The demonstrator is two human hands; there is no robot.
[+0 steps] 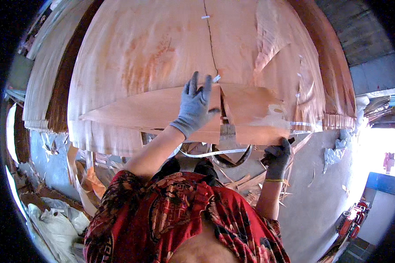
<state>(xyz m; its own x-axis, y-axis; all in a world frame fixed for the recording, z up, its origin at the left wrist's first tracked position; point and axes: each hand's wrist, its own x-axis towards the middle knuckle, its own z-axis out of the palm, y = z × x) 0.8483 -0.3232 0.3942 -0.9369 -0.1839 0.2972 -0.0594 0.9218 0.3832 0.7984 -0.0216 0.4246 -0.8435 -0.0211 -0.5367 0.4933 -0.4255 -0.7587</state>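
A stack of wood veneer sheets (114,48) lies before me, with a dark split down its middle and small white tape pieces (217,78) across it. Over the near edge lies a narrower veneer piece (136,107), pointed at its left end and torn at the right. My left hand (195,107), in a grey glove, rests on this piece beside a dark gap, fingers spread. My right hand (277,157), in a darker glove, is closed at the piece's near right corner; its fingers are partly hidden. A white perforated tape strip (215,153) hangs below the edge.
Veneer scraps (245,179) litter the floor below the stack, near a round metal rim (241,160). White plastic sheeting (52,225) lies at lower left. A red machine (353,219) and a blue-topped box (385,183) stand at right, beside a bright opening.
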